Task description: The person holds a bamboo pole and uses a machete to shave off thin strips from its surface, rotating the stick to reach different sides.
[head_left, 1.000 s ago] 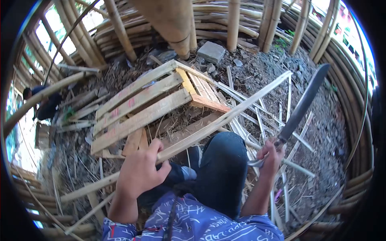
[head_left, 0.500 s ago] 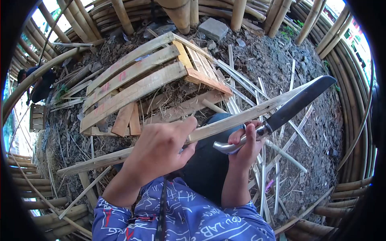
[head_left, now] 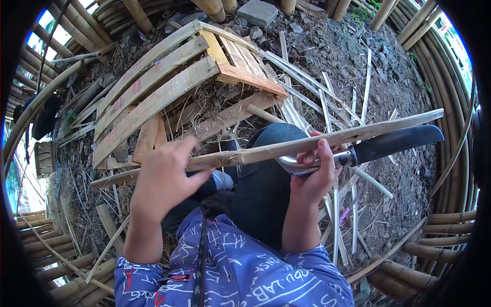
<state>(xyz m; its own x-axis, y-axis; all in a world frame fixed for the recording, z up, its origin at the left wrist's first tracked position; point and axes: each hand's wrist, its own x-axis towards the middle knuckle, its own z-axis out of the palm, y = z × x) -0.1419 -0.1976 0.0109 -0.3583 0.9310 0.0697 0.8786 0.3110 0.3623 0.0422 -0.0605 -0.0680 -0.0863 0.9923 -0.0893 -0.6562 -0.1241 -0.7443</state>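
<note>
A long, rough strip of wood crosses in front of me, its right end raised past the knife. My right hand is closed around the silver handle of a large knife with a dark, broad blade pointing right. The strip rests against the fingers of that hand, just above the blade. Over the strip's left part is my left hand, blurred, with thumb and forefinger spread on either side of the wood. Whether its palm touches the strip cannot be made out.
A slatted wooden crate lies tilted on the ground ahead. Thin pale strips are scattered to the right. A grey block sits at the back. Bamboo poles enclose the area. Another person is partly visible at far left.
My left hand has moved left along the strip and its fingers have spread. The knife and strip have swung to a flatter angle, their right ends lower. The view has shifted slightly.
</note>
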